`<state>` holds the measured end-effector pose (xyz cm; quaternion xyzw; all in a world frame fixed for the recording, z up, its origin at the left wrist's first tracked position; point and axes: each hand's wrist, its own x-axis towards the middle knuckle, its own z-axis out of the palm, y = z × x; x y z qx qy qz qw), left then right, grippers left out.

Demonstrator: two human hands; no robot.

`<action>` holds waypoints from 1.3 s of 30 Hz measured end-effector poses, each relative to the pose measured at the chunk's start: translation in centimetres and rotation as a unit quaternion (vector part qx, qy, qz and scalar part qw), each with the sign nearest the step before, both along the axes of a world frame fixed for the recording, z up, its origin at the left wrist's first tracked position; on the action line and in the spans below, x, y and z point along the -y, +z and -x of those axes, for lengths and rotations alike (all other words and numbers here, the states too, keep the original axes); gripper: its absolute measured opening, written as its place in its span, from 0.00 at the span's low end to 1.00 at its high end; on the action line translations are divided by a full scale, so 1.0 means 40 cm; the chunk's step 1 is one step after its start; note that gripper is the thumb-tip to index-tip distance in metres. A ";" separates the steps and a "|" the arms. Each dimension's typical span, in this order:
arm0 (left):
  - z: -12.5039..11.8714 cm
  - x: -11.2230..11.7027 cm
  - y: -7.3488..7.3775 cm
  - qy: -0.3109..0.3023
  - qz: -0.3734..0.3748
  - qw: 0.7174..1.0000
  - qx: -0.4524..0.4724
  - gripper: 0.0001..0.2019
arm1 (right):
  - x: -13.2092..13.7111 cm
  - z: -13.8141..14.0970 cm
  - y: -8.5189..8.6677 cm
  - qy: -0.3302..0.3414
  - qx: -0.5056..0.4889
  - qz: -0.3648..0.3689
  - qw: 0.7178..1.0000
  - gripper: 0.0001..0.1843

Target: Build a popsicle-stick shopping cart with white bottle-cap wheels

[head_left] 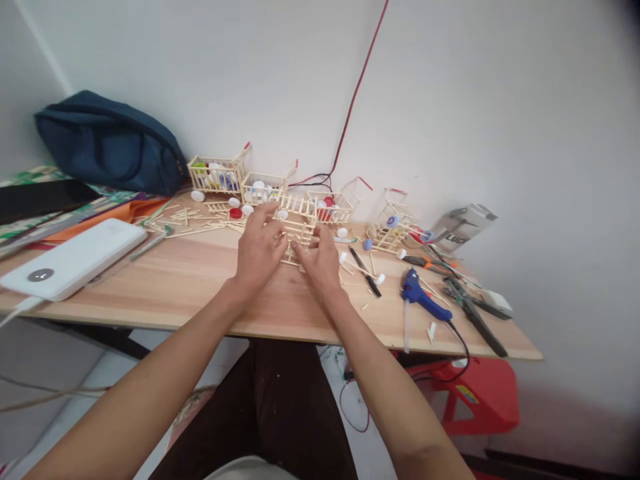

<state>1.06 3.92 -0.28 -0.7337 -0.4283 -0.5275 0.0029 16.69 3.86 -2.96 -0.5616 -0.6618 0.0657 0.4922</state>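
Note:
My left hand (259, 247) and my right hand (321, 260) grip a small frame of thin wooden sticks (300, 230) from both sides, near the middle of the table. The frame looks like an open lattice basket; my fingers hide its lower sides. Behind it stand small stick carts with bottle-cap wheels: one filled cart (217, 176) at far left, a second cart (263, 189) beside it, and a third cart (336, 209) with a red cap inside. Another cart (393, 223) is tipped over on the right. Loose sticks (187, 217) lie left of my hands.
A blue glue gun (423, 297), a black pen (365, 272) and pliers (475, 317) lie on the right. On the left are a white power bank (85, 257) and a dark blue bag (113, 143). A red stool (487, 397) stands below the table's right end.

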 end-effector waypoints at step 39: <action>-0.003 -0.003 -0.018 -0.007 0.003 1.000 0.023 0.05 | -0.006 -0.007 -0.012 0.013 0.010 -0.014 1.000 0.23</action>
